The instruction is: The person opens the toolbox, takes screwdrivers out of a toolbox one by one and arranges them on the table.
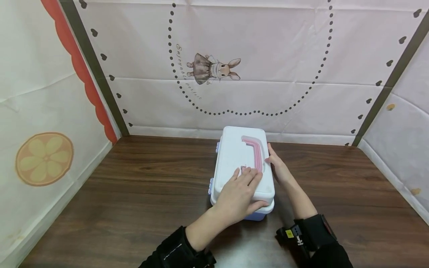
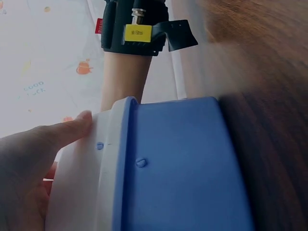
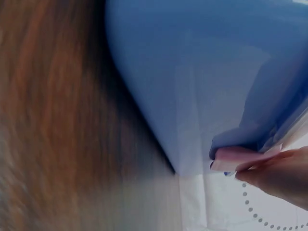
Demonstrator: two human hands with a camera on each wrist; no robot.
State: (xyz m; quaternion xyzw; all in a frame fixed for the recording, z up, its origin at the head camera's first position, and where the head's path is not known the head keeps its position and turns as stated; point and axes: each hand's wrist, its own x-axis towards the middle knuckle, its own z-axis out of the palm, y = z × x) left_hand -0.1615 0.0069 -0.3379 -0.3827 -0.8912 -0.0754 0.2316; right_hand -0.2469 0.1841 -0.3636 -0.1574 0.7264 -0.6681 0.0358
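The box [image 1: 231,149] stands on the table, just right of the middle of the head frame, its white lid down on a blue base [image 2: 178,159]. White sheets [image 1: 268,44] fill the top and both sides of that frame; the brown table [image 1: 151,186] fills the lower middle.

The left hand [image 1: 238,193] lies on the lower part of the lid, fingers extended up the frame and thumb at the near edge; it is not closed around anything. The right hand [image 1: 279,167] is at the box's right side, a digit touching a pink latch in the right wrist frame's lower right; whether it grips the latch I cannot tell, as most fingers are hidden.

A printed rabbit [image 1: 214,69] shows at upper centre of the head frame. Each wrist wears a black band [image 1: 315,230]. The pink handle [image 1: 257,154] lies folded on the lid, at the left hand's fingertips. Smaller are the pink latch [image 3: 238,159], two purple clips [image 1: 210,186] on the box's left side, and a yellow label [image 1: 289,233] at the right wrist.
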